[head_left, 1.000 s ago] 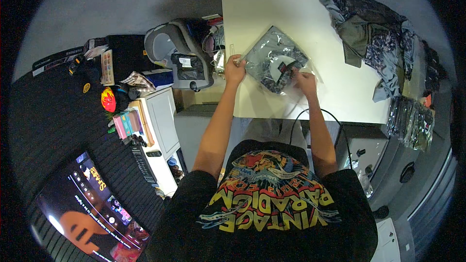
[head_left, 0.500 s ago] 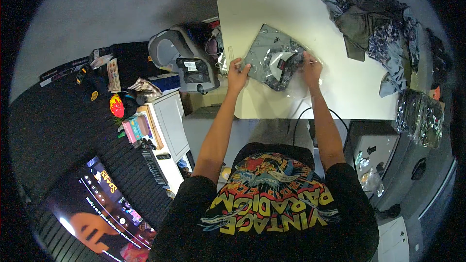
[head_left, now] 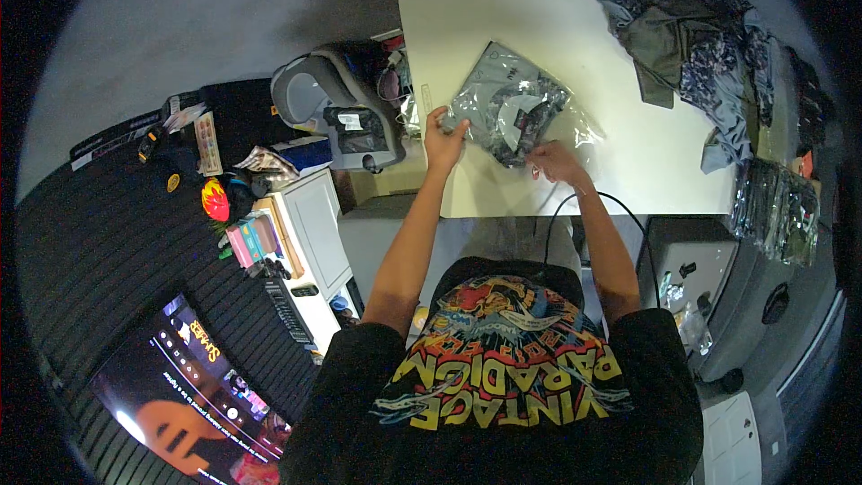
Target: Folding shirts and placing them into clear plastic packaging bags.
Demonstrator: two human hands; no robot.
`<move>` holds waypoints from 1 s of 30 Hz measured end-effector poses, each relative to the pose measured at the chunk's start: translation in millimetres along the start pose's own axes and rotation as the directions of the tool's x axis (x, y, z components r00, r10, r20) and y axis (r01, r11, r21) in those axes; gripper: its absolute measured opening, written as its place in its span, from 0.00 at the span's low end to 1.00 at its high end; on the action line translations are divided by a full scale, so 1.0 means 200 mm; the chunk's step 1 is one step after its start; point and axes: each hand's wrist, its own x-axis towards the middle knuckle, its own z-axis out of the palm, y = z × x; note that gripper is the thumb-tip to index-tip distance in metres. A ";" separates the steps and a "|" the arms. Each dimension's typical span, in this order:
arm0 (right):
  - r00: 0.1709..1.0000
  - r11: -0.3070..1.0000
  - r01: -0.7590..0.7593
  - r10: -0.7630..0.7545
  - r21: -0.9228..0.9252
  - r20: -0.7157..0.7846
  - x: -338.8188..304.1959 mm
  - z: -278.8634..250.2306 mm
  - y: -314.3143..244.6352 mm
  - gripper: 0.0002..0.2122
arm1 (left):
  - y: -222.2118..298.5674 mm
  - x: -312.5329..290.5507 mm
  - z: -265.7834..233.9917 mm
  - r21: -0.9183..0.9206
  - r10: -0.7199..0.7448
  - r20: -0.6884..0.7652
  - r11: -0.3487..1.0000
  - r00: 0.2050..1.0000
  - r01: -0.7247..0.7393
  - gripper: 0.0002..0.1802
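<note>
A folded grey garment with a dark patterned part and a pale rounded patch lies inside a clear plastic bag [head_left: 489,108] on the white table [head_left: 646,166]. My left hand [head_left: 444,139] grips the bag's left side, thumb on top. At the near right edge of the bag, my right hand [head_left: 554,164] is closed, with its fingertips pinching the plastic; fine detail there is blurred. Loose, shiny film from the bag spreads out to the right of the garment.
A heap of clothes [head_left: 678,45] covers the table's far right. Several bagged items [head_left: 772,211] hang by the right edge. On the left are a grey child seat [head_left: 337,112] and a white cabinet [head_left: 314,224]. A black cable [head_left: 628,213] loops near the table's front edge.
My right hand has left the bag's right side and come down toward me to its near edge, fingers now closed. My left hand stays on the left side.
</note>
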 end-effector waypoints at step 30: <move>0.882 0.983 0.026 0.062 0.181 -0.467 0.02 0.00 -0.04 0.24 | 0.33 -0.12 0.05 0.744 0.470 -0.105 0.622 0.876 -0.244 0.34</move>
